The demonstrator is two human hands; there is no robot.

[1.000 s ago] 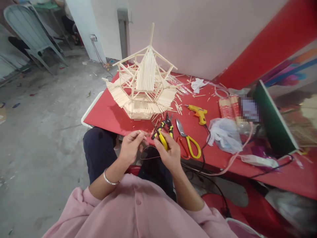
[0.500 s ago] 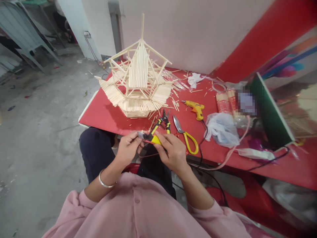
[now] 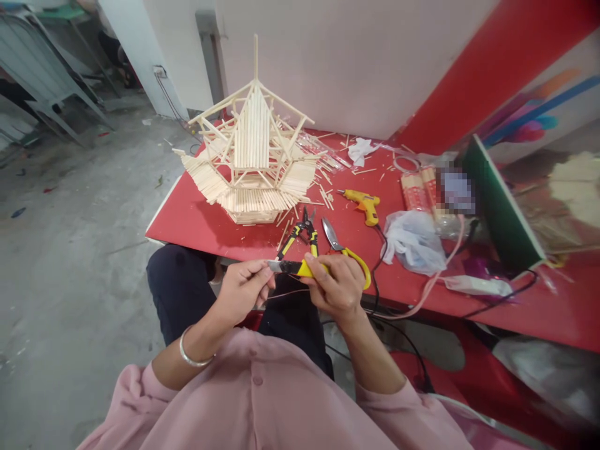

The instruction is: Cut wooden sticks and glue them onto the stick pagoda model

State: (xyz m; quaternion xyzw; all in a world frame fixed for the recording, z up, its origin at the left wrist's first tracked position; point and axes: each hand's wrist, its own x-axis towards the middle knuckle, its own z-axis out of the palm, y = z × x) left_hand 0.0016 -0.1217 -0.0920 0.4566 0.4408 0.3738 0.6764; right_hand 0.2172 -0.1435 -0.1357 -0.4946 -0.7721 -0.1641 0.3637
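My right hand (image 3: 341, 282) is closed around the yellow handle of a utility knife (image 3: 287, 267), its blade pointing left. At the blade's tip, the fingers of my left hand (image 3: 240, 286) are pinched together; whatever they hold is too small or hidden to make out. A thin pale strand shows below the knife, between the hands. Just beyond them on the table lie yellow-and-black cutting pliers (image 3: 294, 239) with spread handles. Yellow-handled scissors (image 3: 331, 234) lie beside the pliers, partly behind my right hand.
A pagoda-like model of thin wooden sticks (image 3: 252, 134) stands on the red table (image 3: 213, 234), with loose sticks around it. To the right are a yellow glue gun (image 3: 367, 204) with its cord, a plastic bag (image 3: 412, 242), stick packs (image 3: 414, 192) and a green board (image 3: 504, 215).
My right hand has moved right with the knife, drawing away from my left hand. More of the blade shows now. The view has shifted slightly.
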